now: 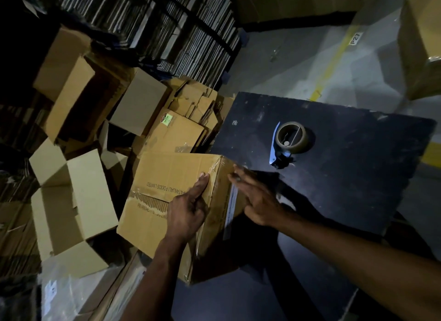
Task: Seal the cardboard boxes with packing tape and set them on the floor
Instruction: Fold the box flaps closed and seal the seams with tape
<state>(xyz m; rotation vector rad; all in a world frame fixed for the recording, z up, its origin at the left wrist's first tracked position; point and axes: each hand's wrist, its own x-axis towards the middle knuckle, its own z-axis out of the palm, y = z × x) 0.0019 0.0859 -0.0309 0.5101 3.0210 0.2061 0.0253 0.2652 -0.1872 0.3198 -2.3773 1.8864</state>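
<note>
A closed brown cardboard box (164, 177) with clear tape along its seam stands tilted at the left edge of the dark table (346, 177). My left hand (188, 208) lies flat on the box's top edge, fingers straight, pressing the tape down. With straight fingers, my right hand (253, 199) touches the box's right side next to a white label. A tape dispenser (288, 141) with a brown roll lies on the table beyond the box, away from both hands.
Open empty cartons (71, 201) and flattened cardboard (195, 98) are piled left of the table. Dark shelving (167, 27) stands behind them. Grey floor with a yellow line (334, 58) stretches at the back right, and another brown box (422, 41) stands at the far right edge.
</note>
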